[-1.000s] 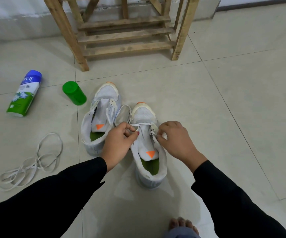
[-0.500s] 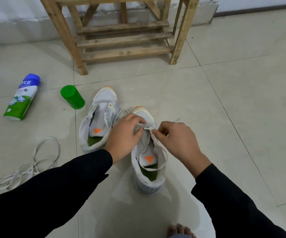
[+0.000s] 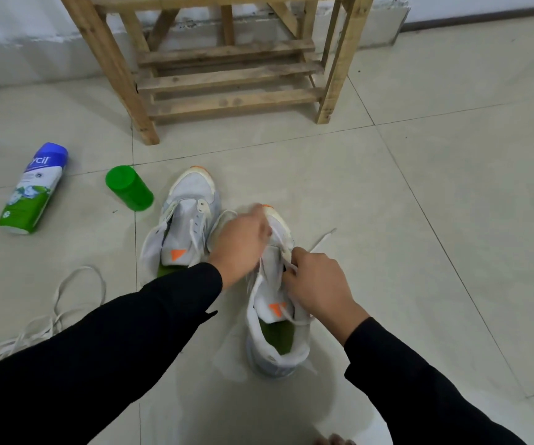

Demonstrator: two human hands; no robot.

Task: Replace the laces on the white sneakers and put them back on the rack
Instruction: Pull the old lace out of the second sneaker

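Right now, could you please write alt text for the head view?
The left hand and right hand thread a lace into the near sneaker. The other sneaker, green cap, can and loose lace lie left, a rack behind.

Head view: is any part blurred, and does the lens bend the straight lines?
Head view: the left hand is motion-smeared at its fingers over the near sneaker; the right hand, pinching the lace, is sharper. Same view: the legs of the wooden rack lean outward toward the top, likely wide-angle distortion. Light is soft, shadows faint.
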